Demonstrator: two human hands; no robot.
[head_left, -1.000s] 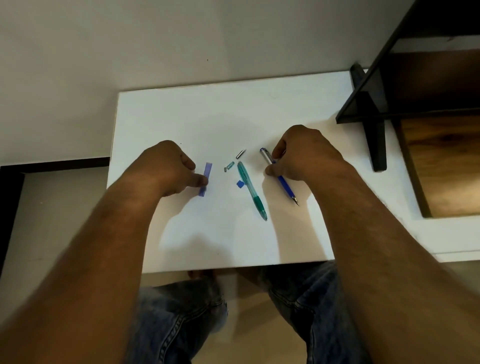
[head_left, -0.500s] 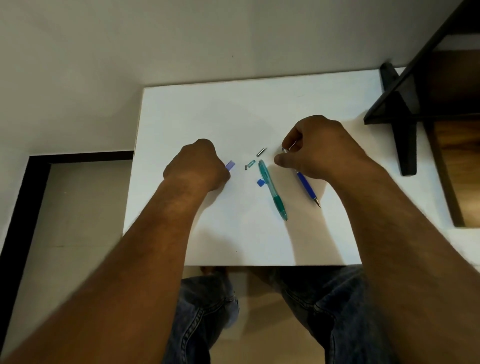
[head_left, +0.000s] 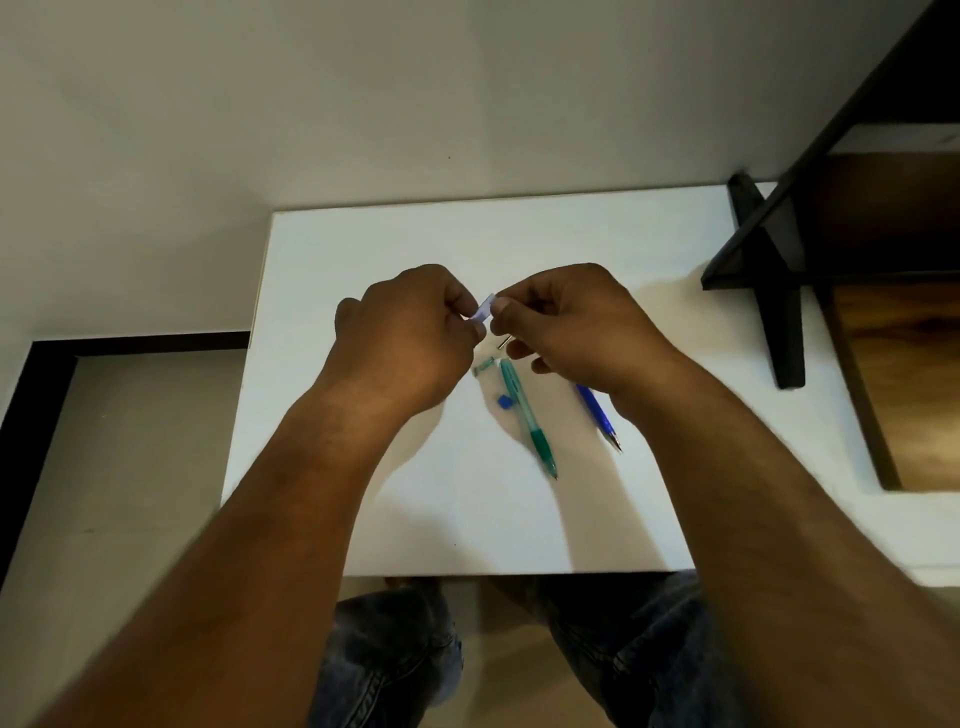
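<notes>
Dim, warm indoor light; the white table is the brightest surface. Soft shadows of the left hand and right hand fall toward the table's near edge. The pen part they pinch is blurred. The table's edges bow with lens distortion.

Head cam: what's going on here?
A person is working on pen parts above a white table. The left hand pinches a small pale-blue piece, and the right hand pinches its other end. A teal pen, a blue pen, a blue cap and two tiny bits lie on the table below.
</notes>
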